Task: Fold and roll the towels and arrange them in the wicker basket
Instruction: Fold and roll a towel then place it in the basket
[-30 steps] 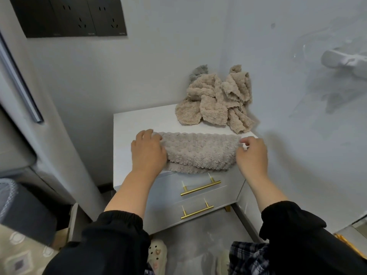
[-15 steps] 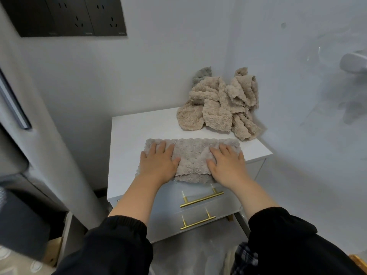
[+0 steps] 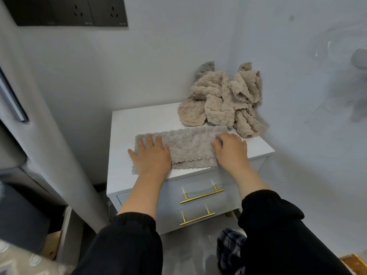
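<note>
While your left hand [image 3: 152,155] lies flat on the left end of the folded towel [image 3: 188,147], fingers spread wide, and your right hand [image 3: 231,150] presses its right end with fingers straight and closer together, the towel sits as a long strip on the white cabinet top [image 3: 143,124]. Its long axis runs left to right near the front edge, right end angled slightly toward the wall, layered scalloped edge facing you. Just beyond its far edge, the crumpled towel pile [image 3: 224,98] heaps in the back corner.
</note>
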{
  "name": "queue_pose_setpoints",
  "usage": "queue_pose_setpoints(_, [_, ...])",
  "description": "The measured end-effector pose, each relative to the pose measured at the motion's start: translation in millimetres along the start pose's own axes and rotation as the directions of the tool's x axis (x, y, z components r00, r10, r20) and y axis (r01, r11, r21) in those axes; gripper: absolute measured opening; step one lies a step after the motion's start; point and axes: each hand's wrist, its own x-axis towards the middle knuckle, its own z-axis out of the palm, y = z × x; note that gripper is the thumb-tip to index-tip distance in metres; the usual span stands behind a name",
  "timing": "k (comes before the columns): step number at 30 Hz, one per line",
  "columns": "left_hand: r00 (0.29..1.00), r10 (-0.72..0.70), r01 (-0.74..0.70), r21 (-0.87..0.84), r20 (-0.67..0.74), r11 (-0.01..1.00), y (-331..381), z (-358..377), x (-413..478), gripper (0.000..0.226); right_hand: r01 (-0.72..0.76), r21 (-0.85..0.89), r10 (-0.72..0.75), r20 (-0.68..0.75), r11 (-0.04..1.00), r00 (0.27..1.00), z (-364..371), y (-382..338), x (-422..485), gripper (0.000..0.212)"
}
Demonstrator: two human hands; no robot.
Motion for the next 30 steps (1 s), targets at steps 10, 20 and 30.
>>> queue_pose_setpoints(10, [0.871, 0.459, -0.489, -0.221, -0.175, 0.844, 8, -8, -18, 0.043, -0.102, -0.022, 0.105, 0.168, 0.995, 0.980, -32, 8, -24, 0.054])
queue_pose_setpoints(20, [0.835, 0.510, -0.536, -0.095, -0.209, 0.839, 6, -13, -26, 0.036, -0.049, 0.004, 0.049, -0.010, 0.999, 0.999, -29, 14, -30, 0.025])
queue_pose_setpoints(30, [0.878, 0.412, -0.452, -0.144, -0.242, 0.880, 1, -16, -27, 0.028, -0.034, -0.066, 0.029, -0.086, 0.997, 0.996, -34, 15, -27, 0.022])
